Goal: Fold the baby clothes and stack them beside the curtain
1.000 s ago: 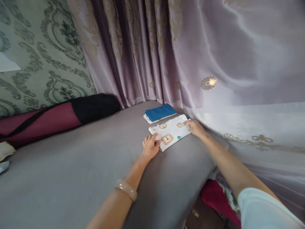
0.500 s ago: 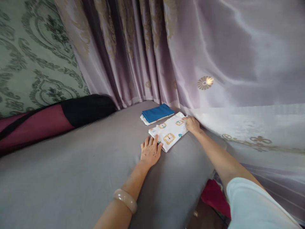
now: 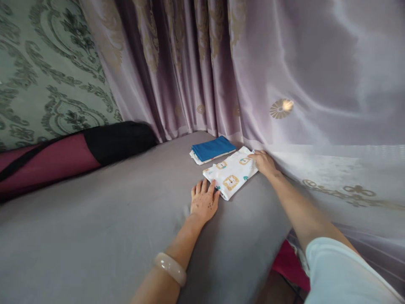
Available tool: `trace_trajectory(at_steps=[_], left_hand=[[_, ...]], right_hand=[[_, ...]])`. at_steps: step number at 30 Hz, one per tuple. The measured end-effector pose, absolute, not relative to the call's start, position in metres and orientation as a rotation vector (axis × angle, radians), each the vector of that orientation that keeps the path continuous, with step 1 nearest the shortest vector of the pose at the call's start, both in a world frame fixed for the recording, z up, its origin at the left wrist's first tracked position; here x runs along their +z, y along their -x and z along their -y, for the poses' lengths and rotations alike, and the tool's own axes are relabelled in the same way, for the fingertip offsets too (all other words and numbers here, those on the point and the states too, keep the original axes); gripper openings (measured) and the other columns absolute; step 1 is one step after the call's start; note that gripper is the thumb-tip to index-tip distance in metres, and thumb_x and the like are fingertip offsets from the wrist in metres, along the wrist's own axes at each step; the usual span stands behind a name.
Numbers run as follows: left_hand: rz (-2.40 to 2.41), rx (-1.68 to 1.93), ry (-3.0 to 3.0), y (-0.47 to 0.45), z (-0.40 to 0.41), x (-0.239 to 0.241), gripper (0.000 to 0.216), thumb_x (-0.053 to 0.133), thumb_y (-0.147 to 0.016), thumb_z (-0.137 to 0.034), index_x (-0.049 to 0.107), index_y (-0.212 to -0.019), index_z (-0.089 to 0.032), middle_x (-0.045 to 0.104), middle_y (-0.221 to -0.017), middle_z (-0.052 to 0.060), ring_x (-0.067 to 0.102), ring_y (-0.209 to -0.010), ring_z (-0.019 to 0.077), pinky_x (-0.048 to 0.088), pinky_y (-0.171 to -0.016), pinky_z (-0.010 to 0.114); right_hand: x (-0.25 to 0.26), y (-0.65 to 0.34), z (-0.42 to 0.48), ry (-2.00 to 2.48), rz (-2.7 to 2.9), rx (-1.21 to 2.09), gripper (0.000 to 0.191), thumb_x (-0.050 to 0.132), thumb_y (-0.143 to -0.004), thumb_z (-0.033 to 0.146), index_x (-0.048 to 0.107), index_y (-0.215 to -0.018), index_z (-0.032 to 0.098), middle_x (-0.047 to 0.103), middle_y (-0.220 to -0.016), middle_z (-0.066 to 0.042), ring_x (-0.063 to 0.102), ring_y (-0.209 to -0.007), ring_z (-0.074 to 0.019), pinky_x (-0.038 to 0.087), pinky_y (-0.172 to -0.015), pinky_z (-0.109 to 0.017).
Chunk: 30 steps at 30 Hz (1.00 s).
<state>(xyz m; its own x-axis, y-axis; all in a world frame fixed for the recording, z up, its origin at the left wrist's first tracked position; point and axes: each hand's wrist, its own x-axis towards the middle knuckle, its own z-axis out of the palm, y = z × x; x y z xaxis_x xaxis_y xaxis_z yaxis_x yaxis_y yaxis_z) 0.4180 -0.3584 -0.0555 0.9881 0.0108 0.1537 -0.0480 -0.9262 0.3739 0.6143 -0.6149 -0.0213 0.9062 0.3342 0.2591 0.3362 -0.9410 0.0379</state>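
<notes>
As the folded printed cloth [image 3: 239, 171] runs lengthwise between them, the left hand [image 3: 204, 203] splays at its near end, the right hand [image 3: 264, 163], grip unclear, at its far.

My left arm [image 3: 186, 240] and right arm [image 3: 299, 211] reach out in front of me. My left hand [image 3: 204, 202] lies palm down, its fingers [image 3: 202, 188] a bit apart and pointing away from me. Little dark dots [image 3: 210, 206] show on its back. My right hand [image 3: 265, 163] is farther out, back side up, its fingers bent and pointing left.
</notes>
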Motion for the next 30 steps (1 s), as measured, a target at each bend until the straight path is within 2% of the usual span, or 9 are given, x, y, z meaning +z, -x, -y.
trace_trajectory(at_steps=[5, 11, 13, 15, 18, 21, 26, 30], left_hand=[[0.026, 0.228, -2.735, -0.419, 0.358, -0.057, 0.053, 0.032, -0.095, -0.046, 0.042, -0.142, -0.025, 0.040, -0.147, 0.013, 0.032, -0.135, 0.0344, 0.025, -0.108, 0.052], [0.026, 0.251, -2.738, -0.419, 0.359, -0.057, 0.054, 0.032, -0.096, -0.045, 0.041, -0.143, -0.021, 0.042, -0.146, 0.014, 0.035, -0.134, 0.0336, 0.027, -0.107, 0.051], [0.015, 0.275, -2.749, -0.418, 0.359, -0.055, 0.053, 0.032, -0.096, -0.044, 0.041, -0.143, -0.020, 0.043, -0.146, 0.013, 0.036, -0.133, 0.0325, 0.029, -0.107, 0.050], [-0.012, 0.302, -2.765, -0.417, 0.360, -0.054, 0.052, 0.032, -0.097, -0.042, 0.040, -0.143, -0.020, 0.045, -0.145, 0.012, 0.038, -0.132, 0.0305, 0.031, -0.107, 0.048], [-0.049, 0.335, -2.784, -0.417, 0.361, -0.054, 0.051, 0.031, -0.098, -0.040, 0.040, -0.143, -0.019, 0.046, -0.144, 0.012, 0.040, -0.132, 0.0282, 0.031, -0.108, 0.047], [-0.045, 0.336, -2.793, -0.416, 0.361, -0.054, 0.051, 0.031, -0.098, -0.041, 0.041, -0.142, -0.018, 0.046, -0.144, 0.013, 0.040, -0.133, 0.0279, 0.031, -0.110, 0.047], [-0.050, 0.342, -2.797, -0.416, 0.361, -0.052, 0.049, 0.033, -0.097, -0.039, 0.044, -0.140, -0.018, 0.047, -0.143, 0.013, 0.042, -0.132, 0.0277, 0.032, -0.109, 0.046], [-0.042, 0.358, -2.774, -0.416, 0.360, -0.053, 0.047, 0.034, -0.097, -0.038, 0.045, -0.139, -0.020, 0.049, -0.141, 0.013, 0.043, -0.131, 0.0276, 0.032, -0.109, 0.046]], right_hand=[[-0.025, -0.619, 0.628, 3.136, 0.604, -0.358, 0.047, 0.042, -0.088, 0.005, 0.063, -0.126, 0.024, 0.064, -0.118, -0.009, 0.053, -0.108, -0.0214, 0.041, -0.091, -0.027], [-0.027, -0.609, 0.607, 3.213, 0.367, -0.423, 0.043, 0.041, -0.088, 0.008, 0.061, -0.125, 0.018, 0.059, -0.127, -0.014, 0.053, -0.112, -0.0242, 0.039, -0.095, -0.033], [-0.027, -0.602, 0.590, 3.142, 0.389, -0.564, 0.043, 0.038, -0.092, 0.016, 0.056, -0.131, 0.014, 0.052, -0.137, -0.016, 0.046, -0.123, -0.0266, 0.036, -0.100, -0.037], [-0.029, -0.598, 0.572, 3.059, 0.466, -0.620, 0.047, 0.032, -0.097, 0.029, 0.047, -0.139, 0.014, 0.040, -0.148, -0.013, 0.033, -0.135, -0.0270, 0.028, -0.108, -0.042], [-0.036, -0.597, 0.552, 3.029, 0.451, -0.352, 0.058, 0.019, -0.098, 0.045, 0.035, -0.147, 0.018, 0.025, -0.156, -0.007, 0.017, -0.143, -0.0282, 0.016, -0.113, -0.053], [-0.044, -0.598, 0.545, 3.037, 0.360, -0.011, 0.064, 0.011, -0.096, 0.054, 0.024, -0.151, 0.024, 0.018, -0.159, -0.003, 0.013, -0.144, -0.0298, 0.012, -0.112, -0.061], [-0.042, -0.600, 0.547, 3.046, 0.344, 0.088, 0.066, 0.009, -0.095, 0.055, 0.020, -0.152, 0.024, 0.013, -0.159, -0.002, 0.010, -0.145, -0.0286, 0.008, -0.113, -0.061], [-0.033, -0.605, 0.554, 2.988, 0.368, 0.194, 0.067, 0.006, -0.095, 0.055, 0.021, -0.152, 0.025, 0.013, -0.159, -0.002, 0.010, -0.145, -0.0284, 0.010, -0.113, -0.060]])
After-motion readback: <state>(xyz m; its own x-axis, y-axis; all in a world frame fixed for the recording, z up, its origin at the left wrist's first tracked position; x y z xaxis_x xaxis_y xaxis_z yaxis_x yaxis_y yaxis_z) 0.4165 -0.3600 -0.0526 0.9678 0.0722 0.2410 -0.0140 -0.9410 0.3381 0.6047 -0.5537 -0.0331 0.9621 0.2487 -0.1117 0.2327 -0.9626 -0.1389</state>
